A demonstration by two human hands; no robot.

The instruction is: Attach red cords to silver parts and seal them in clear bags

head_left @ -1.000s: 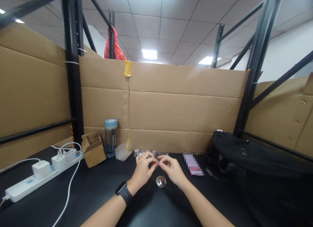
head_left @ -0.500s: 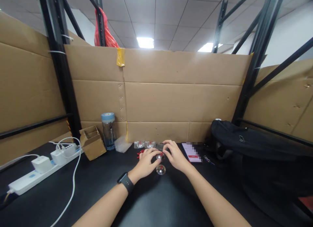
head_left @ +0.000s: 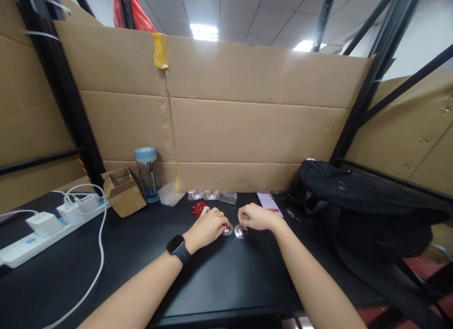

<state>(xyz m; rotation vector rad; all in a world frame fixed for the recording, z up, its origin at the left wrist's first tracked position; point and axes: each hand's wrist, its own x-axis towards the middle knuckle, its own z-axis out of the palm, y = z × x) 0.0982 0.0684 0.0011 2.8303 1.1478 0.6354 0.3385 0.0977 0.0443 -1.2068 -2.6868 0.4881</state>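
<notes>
My left hand (head_left: 211,225) is closed, its thumb and fingertips pinching the red loop of a small shiny finger cymbal (head_left: 228,231). To its right my right hand (head_left: 254,216) is closed too, with its fingertips on the red loop of a second finger cymbal (head_left: 241,232). The two domed metal discs sit side by side just above or on the black table, a narrow gap between them; whether they touch the tabletop I cannot tell. A heap of red loops (head_left: 199,208) lies behind my left hand.
Clear plastic packets (head_left: 212,195) with shiny discs lie at the back. To the left are a power strip (head_left: 46,232) with chargers, an opened cardboard box (head_left: 123,192) and a water bottle (head_left: 148,175). A phone (head_left: 271,205) and a black backpack (head_left: 354,201) are on the right.
My hands were close together over one cymbal, the other lying nearer me. They have moved apart, each now at its own cymbal. The view has tilted down.
</notes>
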